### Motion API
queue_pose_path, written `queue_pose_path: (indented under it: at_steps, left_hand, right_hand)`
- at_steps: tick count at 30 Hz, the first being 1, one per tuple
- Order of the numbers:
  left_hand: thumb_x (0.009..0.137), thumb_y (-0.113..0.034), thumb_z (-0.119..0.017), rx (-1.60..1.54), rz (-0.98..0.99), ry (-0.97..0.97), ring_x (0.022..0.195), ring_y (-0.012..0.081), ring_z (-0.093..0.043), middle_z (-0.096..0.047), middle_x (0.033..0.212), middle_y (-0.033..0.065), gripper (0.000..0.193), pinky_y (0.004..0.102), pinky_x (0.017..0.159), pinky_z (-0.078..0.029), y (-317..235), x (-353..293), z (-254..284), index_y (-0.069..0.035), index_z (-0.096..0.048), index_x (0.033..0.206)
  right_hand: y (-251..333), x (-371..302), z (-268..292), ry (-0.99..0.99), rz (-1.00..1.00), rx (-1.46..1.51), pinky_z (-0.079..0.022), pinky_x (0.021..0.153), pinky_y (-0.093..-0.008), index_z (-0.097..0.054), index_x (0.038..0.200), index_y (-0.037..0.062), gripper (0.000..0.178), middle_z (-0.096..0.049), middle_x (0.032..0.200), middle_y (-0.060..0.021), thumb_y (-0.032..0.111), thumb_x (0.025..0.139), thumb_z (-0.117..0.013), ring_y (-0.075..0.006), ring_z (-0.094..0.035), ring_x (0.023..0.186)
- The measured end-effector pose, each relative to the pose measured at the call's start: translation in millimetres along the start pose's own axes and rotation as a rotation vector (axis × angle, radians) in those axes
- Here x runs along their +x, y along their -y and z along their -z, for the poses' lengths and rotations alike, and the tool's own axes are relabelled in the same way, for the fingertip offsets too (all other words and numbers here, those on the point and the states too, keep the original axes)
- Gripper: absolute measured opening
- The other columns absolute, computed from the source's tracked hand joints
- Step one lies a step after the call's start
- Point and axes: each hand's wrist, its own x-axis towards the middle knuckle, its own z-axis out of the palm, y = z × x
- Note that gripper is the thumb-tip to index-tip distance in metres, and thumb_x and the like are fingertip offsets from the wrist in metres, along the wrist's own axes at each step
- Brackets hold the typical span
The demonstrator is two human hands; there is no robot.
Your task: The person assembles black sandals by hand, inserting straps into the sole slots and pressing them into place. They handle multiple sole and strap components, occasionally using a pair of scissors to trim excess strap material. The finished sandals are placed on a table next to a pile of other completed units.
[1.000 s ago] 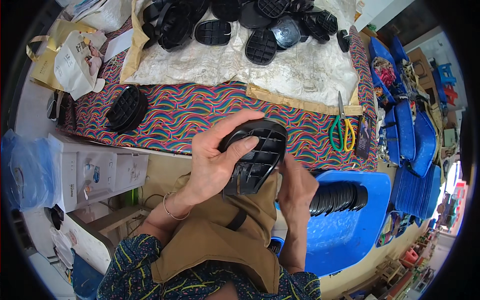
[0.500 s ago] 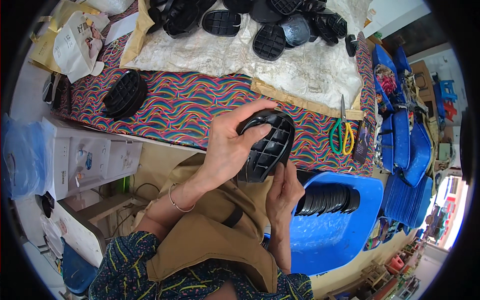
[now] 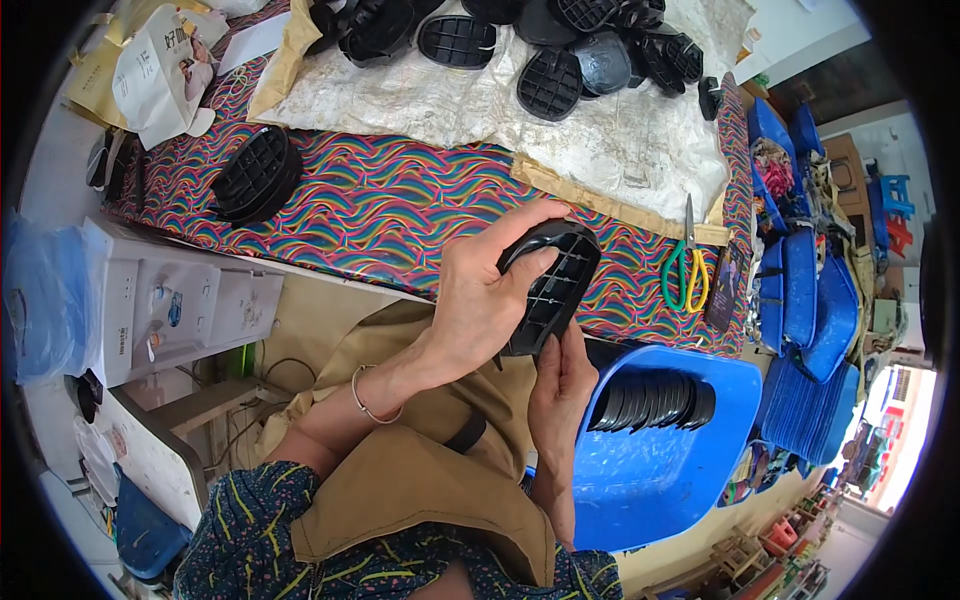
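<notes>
Both my hands hold a black moulded shoe-heel piece at the table's near edge, its hollow grid side turned up and tilted. My left hand wraps over its left side, thumb on the grid and fingers over the far rim. At the lower end, my right hand pinches the edge between thumb and fingers. A blue plastic bin stands to the right of my right hand, with a row of nested black heel pieces in it. On the table's left lies a small stack of similar pieces.
A heap of black heel pieces lies on a white sheet at the back of the table. Scissors with green and yellow handles rest at the right. Paper bags stand far left. Blue bins line the right side.
My left hand has shifted slightly right with the heel piece, which is now tipped further onto its side. My right hand keeps its hold at the lower end.
</notes>
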Motion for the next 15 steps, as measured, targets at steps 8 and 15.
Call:
queue_pose_path:
  at_steps: [8,15]
  left_hand:
    - [0.088,0.003,-0.064,0.152,-0.274,-0.021,0.097,0.0176,-0.069,-0.07,0.111,0.0142,0.033,0.0275,0.082,-0.054,-5,-8,-5,0.001,-0.064,0.121]
    - [0.084,0.006,-0.066,0.304,-0.511,-0.014,0.089,0.0239,-0.072,-0.071,0.105,0.0177,0.03,0.0307,0.076,-0.056,-12,-13,-2,0.007,-0.064,0.114]
  right_hand:
    - [5,-4,8,0.073,-0.026,0.229,-0.046,0.092,-0.0295,-0.048,0.138,-0.0024,0.042,-0.065,0.121,-0.017,-0.004,0.097,-0.045,-0.0156,-0.059,0.107]
    - [2,-11,17,0.204,-0.073,0.452,-0.042,0.101,-0.029,-0.039,0.144,-0.0069,0.045,-0.057,0.133,-0.0113,-0.001,0.1,-0.044,-0.0147,-0.053,0.119]
